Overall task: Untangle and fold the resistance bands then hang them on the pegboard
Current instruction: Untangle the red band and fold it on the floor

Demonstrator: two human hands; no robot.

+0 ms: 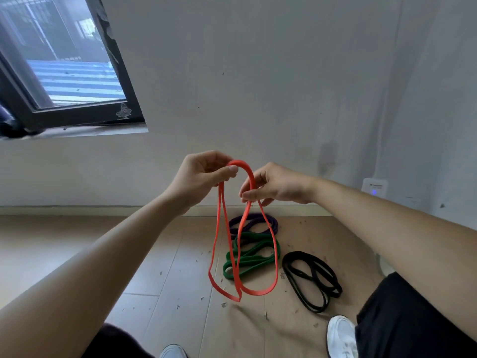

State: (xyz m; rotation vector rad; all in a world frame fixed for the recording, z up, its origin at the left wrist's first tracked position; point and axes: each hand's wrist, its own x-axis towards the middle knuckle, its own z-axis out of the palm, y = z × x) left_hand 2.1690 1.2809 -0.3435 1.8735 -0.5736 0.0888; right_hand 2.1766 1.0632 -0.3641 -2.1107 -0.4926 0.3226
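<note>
Folding step, by my reading; left hand (204,171) and right hand (271,186) both pinch the red band (219,228), held up doubled above the floor (77,241); next, gather the hanging loops together

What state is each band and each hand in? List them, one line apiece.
Red band: held up, hanging in doubled loops.
Left hand: pinches the red band near its top bend.
Right hand: pinches the red band just below the bend.
Purple band: coiled on the floor, untouched.
Green band: bunched on the floor beside the purple one.
Black band: looped on the floor, apart.
</note>
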